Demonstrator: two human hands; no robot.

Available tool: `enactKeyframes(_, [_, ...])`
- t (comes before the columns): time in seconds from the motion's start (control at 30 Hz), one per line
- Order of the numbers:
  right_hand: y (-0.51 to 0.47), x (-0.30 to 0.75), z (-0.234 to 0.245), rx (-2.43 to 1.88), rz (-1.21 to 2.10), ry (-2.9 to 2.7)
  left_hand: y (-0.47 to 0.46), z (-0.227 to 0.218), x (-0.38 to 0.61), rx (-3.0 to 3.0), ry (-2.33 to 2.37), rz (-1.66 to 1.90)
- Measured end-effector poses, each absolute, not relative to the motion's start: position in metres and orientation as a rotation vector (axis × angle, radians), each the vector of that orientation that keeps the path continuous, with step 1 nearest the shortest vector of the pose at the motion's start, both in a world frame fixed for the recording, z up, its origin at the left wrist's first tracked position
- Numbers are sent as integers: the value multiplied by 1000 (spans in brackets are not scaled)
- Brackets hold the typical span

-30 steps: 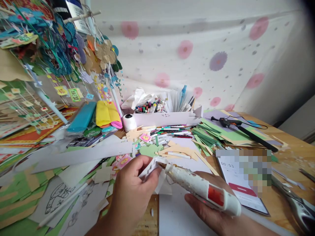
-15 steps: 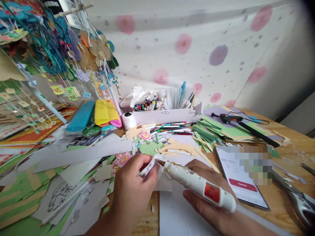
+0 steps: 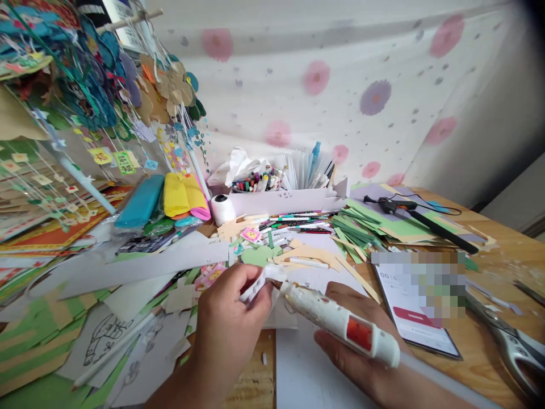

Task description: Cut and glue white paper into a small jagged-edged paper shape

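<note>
My left hand pinches a small folded piece of white paper between thumb and fingers. My right hand is wrapped round a white hot glue gun with a red switch, and a long glue stick runs out of its rear. The gun's brown nozzle points left and meets the paper, or comes very close to it, beside my left thumb. Most of my right fingers are hidden behind the gun. Below the hands lies a white sheet.
At right lie a phone, scissors and a black tool with a cord. Paper scraps cover the left. Behind stand a box of pens, a thread spool and hanging paper ornaments.
The glue gun and my right hand have shifted slightly left and down, its nozzle still at the paper. My left hand keeps its pinch nearly in place.
</note>
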State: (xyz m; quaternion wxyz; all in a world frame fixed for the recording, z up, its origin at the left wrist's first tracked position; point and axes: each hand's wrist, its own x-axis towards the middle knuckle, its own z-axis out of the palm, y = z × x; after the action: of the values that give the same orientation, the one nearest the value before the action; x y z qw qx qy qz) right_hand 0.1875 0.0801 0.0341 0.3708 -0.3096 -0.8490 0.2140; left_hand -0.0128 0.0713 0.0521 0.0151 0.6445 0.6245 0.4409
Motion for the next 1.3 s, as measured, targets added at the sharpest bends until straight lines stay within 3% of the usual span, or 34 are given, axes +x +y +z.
enactKeyframes(0.67, [78,186,39,-849,520,-2116,71,59,-9,1972,1886,1309])
enactKeyframes(1.3, [82,190,44,-841,646,-2128,74,50,-13,1532,1574,1250])
